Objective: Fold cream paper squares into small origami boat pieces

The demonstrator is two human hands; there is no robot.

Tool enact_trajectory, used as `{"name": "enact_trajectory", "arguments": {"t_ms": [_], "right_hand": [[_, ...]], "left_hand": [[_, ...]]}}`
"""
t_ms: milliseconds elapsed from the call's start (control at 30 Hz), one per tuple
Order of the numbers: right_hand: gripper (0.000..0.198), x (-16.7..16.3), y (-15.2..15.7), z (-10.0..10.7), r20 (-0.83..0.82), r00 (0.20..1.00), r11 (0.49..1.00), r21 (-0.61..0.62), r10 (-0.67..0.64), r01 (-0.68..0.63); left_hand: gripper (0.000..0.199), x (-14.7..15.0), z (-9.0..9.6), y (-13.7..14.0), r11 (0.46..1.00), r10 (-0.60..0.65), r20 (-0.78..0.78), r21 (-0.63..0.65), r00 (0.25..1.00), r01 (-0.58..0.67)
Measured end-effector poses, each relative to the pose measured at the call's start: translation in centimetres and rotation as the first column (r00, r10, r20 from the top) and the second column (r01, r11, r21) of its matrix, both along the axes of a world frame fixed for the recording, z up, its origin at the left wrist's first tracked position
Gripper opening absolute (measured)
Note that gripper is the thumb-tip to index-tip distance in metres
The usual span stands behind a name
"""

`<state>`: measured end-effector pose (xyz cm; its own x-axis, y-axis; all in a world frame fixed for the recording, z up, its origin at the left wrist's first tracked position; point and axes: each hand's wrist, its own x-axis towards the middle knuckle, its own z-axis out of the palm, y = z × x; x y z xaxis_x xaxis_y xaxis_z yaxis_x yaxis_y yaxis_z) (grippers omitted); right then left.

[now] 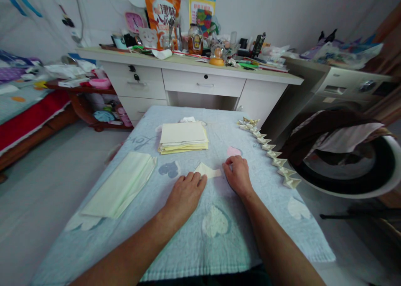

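Note:
A small folded cream paper (pixel 206 171) lies on the cloth-covered table, with a pointed top and a narrow strip to the right. My left hand (pixel 188 190) presses its fingers onto the paper's left part and covers some of it. Beside the strip's right end is my right hand (pixel 238 175), thumb and fingers curled together. Whether anything is between those fingertips is hidden. A stack of cream and yellow paper sheets (pixel 183 135) sits beyond my hands. To the left lies a larger pale green folded sheet (pixel 120 185).
A row of folded paper pieces (pixel 274 154) runs along the table's right side. Blue patterned cloth (pixel 232 252) covers the table. A white cluttered desk (pixel 203 83) stands behind, and a washing machine (pixel 332 85) with its door open is on the right.

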<state>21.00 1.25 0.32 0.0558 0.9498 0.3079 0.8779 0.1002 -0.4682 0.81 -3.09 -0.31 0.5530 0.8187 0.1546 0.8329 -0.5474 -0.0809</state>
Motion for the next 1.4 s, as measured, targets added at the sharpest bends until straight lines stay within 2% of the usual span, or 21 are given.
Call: {"name": "enact_trajectory", "arguments": {"t_ms": [67, 100, 200, 333, 467, 633, 900, 1067, 1267, 1400], "right_hand": [[0.007, -0.4, -0.3, 0.2, -0.103, 0.991, 0.987, 0.143, 0.084, -0.069], [0.008, -0.7, -0.4, 0.2, -0.14, 0.978, 0.976, 0.175, 0.154, -0.129], [0.012, -2.0, -0.8, 0.1, -0.162, 0.929, 0.942, 0.106, 0.333, -0.319], [0.012, -3.4, -0.9, -0.4, -0.02, 0.921, 0.921, -0.019, 0.389, -0.39], [0.011, -4.0, -0.8, -0.5, 0.127, 0.924, 0.93, -0.13, 0.36, -0.344], [0.01, -4.6, -0.8, -0.3, 0.221, 0.93, 0.948, -0.19, 0.294, -0.255], [0.01, -5.1, -1.0, -0.1, 0.262, 0.929, 0.958, -0.189, 0.261, -0.216], [0.018, -5.4, -1.2, 0.0, 0.269, 0.932, 0.962, -0.192, 0.242, -0.194], [0.035, -6.1, -1.5, 0.2, 0.28, 0.944, 0.975, -0.183, 0.176, -0.127], [0.038, -6.2, -1.6, 0.0, 0.286, 0.942, 0.977, -0.172, 0.174, -0.128]], "left_hand": [[0.037, 0.0, 0.1, 0.0, 1.0, -0.003, -0.002, 0.005, 1.0, 0.003], [0.037, 0.0, 0.1, 0.0, 1.0, -0.005, -0.002, 0.007, 1.0, 0.005], [0.036, 0.0, 0.2, -0.1, 1.0, -0.002, -0.003, 0.009, 1.0, 0.002], [0.036, 0.1, 0.5, -0.2, 1.0, 0.004, -0.016, 0.007, 1.0, -0.004], [0.033, 0.2, 0.7, -0.3, 1.0, 0.006, -0.036, 0.011, 0.999, -0.005], [0.034, 0.2, 0.9, -0.6, 1.0, 0.014, -0.075, 0.01, 0.997, -0.013], [0.044, -0.9, 1.5, -1.4, 0.997, 0.066, -0.157, -0.02, 0.985, -0.07], [0.049, -2.7, 1.0, -1.7, 0.994, 0.096, -0.179, -0.043, 0.979, -0.105], [0.045, -4.4, 0.6, -0.8, 0.993, 0.084, -0.03, -0.085, 0.996, -0.086], [0.042, -5.2, 1.6, 0.7, 0.978, 0.127, 0.203, -0.187, 0.971, -0.089]]}}
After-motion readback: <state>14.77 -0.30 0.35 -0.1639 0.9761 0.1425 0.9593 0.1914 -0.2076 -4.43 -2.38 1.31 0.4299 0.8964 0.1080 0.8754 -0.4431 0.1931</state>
